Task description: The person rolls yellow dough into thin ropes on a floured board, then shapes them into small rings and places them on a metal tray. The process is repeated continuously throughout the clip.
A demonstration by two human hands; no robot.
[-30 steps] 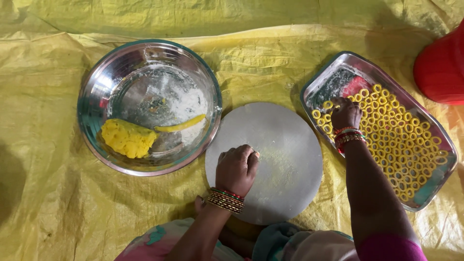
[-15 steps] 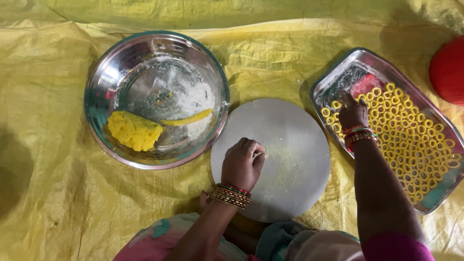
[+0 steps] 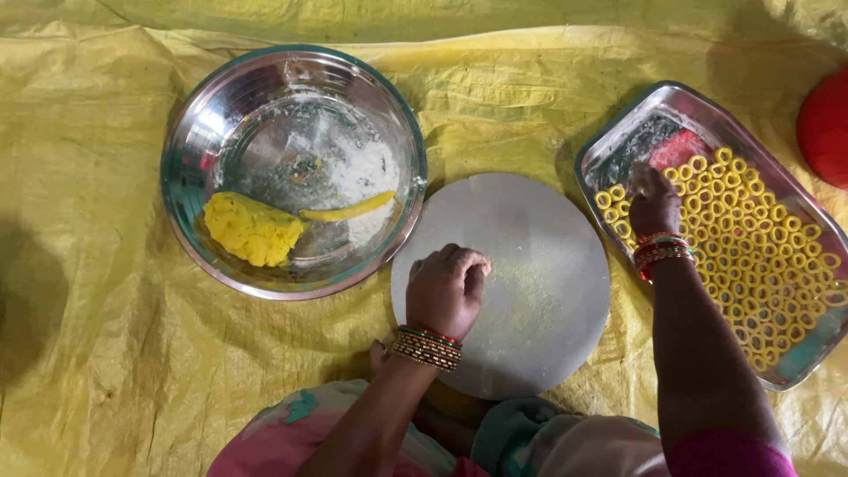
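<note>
Yellow rings (image 3: 751,256) already fill most of the tray (image 3: 618,150); my right hand (image 3: 654,203), fingers closed together, touches them, my left hand (image 3: 446,287) rests curled on the round board (image 3: 539,265), and a dough lump (image 3: 250,228) waits in the bowl (image 3: 190,150).

We see a crinkled yellow plastic sheet (image 3: 106,265) spread flat across the whole floor, creased and folded along the top edge. Soft, even light falls on it, with a dim shadow patch at the left edge. A round red plastic object (image 3: 826,124) sits at the right edge, cut off.
</note>
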